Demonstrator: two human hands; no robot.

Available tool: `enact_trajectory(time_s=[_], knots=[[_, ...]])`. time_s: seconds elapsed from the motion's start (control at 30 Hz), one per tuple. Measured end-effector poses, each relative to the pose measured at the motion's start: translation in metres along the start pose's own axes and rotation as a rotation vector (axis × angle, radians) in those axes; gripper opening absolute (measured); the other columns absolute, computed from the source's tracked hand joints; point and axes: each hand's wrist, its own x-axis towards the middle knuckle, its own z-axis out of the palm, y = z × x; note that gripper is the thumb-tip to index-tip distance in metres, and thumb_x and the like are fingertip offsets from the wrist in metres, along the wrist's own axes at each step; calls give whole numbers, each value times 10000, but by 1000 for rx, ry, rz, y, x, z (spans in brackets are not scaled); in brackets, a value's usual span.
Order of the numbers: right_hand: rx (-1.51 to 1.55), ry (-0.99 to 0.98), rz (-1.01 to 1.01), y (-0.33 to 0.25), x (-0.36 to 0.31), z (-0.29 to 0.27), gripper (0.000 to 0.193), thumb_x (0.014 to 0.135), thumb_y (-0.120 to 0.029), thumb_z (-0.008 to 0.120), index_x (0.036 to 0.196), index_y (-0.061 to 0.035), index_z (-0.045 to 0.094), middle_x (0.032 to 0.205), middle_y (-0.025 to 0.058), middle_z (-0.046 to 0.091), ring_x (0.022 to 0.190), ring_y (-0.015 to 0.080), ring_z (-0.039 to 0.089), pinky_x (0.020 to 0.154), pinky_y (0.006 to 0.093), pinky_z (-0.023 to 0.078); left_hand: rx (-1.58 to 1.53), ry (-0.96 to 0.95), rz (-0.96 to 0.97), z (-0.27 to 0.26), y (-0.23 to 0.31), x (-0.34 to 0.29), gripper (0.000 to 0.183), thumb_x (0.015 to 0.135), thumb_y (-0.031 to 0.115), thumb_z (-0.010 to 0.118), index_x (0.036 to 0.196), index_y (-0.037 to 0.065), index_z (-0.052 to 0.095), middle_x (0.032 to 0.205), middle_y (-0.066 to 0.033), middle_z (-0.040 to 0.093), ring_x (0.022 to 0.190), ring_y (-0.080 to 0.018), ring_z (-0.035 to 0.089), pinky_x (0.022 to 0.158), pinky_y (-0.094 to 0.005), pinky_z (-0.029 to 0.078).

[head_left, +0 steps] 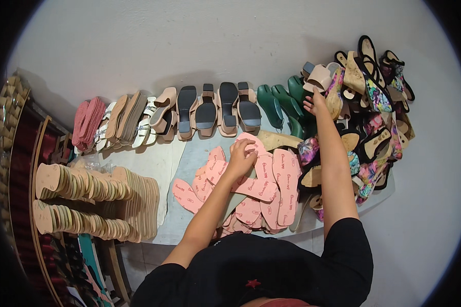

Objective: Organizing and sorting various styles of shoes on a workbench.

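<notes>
My left hand (pixel 242 157) rests on a heap of pink printed insoles (pixel 286 179), its fingers bent and apart over an upper insole (pixel 250 143). No firm grip shows there. My right arm stretches to the far right, where my right hand (pixel 315 102) has its fingers spread. The thumb side touches, or nearly touches, a beige block-heeled sandal (pixel 318 78). That sandal leans at the edge of a pile of floral wedge sandals (pixel 378 97). Green shoe lasts (pixel 271 105) lie just left of my right hand.
Along the wall stand beige sandals with dark soles (pixel 206 115), white sandals (pixel 145 123), tan insoles (pixel 130 117) and dark pink insoles (pixel 89 123). Thick stacks of tan sole pieces (pixel 138 202) fill the near left, beside a wooden-edged rack (pixel 40 204). A pale sheet (pixel 171 225) covers the table.
</notes>
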Motion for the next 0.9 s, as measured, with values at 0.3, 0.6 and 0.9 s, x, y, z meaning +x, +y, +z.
enact_trajectory(time_s=[0.3, 0.6, 0.9], knots=[[12, -33, -159, -10, 63, -18, 206, 811, -110, 464, 974, 9, 507, 775, 96, 612, 683, 194, 630, 526, 285, 513, -44, 37, -51, 1, -2, 2, 316, 789, 115, 563, 1074, -12, 520, 1090, -159, 471, 994, -230, 526, 812, -300, 469], [297, -232, -376, -16, -8, 26, 216, 806, -97, 458, 1008, -22, 447, 803, 119, 600, 732, 229, 630, 639, 315, 506, -26, 68, -124, -17, 8, -5, 322, 781, 134, 583, 1079, 21, 536, 1105, -149, 499, 989, -226, 526, 826, -322, 442], [31, -381, -799, 72, -189, 100, 130, 794, -52, 488, 907, 6, 518, 797, 60, 586, 646, 143, 571, 557, 252, 460, -407, 261, 35, -56, 50, 19, 483, 828, 276, 562, 1211, 14, 428, 1241, -177, 435, 1093, -234, 467, 918, -318, 365]])
